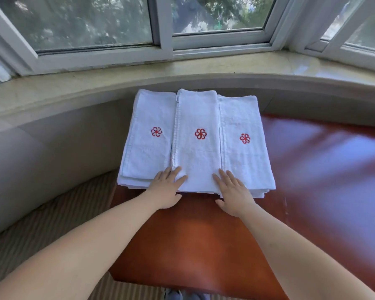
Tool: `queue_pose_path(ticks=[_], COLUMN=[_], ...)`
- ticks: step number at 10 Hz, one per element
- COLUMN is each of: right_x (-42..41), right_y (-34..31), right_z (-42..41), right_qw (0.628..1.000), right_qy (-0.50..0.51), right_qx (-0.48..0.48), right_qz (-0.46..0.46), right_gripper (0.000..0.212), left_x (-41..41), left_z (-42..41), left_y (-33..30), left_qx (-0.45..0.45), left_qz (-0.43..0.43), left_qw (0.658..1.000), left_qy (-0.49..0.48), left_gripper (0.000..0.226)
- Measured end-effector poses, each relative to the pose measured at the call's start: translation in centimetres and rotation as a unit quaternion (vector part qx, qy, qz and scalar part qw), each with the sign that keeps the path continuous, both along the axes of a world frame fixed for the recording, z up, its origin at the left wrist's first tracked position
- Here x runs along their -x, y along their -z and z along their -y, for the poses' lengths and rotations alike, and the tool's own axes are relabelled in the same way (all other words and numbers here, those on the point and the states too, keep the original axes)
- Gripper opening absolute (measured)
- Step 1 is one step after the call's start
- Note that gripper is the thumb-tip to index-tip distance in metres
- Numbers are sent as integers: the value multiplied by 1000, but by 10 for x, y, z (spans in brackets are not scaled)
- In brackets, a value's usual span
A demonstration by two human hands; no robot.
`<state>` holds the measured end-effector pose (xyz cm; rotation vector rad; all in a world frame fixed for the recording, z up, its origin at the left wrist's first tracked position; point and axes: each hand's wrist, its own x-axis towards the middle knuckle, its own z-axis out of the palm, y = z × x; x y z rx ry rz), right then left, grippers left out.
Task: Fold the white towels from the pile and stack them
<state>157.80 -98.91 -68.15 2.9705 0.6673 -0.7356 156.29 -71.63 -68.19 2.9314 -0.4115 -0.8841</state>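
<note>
Three folded white towels (pixel 196 144) lie side by side on the reddish tabletop (pixel 193 239), against the window ledge (pixel 74 92). The left hand (pixel 168 188) and right hand (pixel 233 194) lie flat on the middle towel's near edge. Each grip is apart, fingers straight, clasping nothing.

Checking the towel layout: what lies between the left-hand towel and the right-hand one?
In the head view, the middle towel lies between the left towel and the right towel, with both hands flat at its near edge.

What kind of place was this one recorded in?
Probably a hotel or guest room: a bay window with a stone sill, a polished wooden table, and white towels bearing matching red embroidered logos.
</note>
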Motion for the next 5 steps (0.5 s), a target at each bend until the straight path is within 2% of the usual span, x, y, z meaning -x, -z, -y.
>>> queue_pose_path(ticks=[1,3,5], right_x=[15,33,42], right_y=[-23,-78,-135], right_z=[-2,4,28], right_qw=[998,990,986], right_qy=[20,87,128], right_qx=[19,-22,-20], right_qz=[-53,-107,-106], right_gripper=[85,58,65], left_x=[15,26,33], left_z=[10,26,46], left_y=[-22,-80,-133], left_qx=[-12,-4,51], left_qz=[-43,-67,-32], left_qw=[999,998,997], left_qy=[5,-9,-47], left_gripper=[73,62,59])
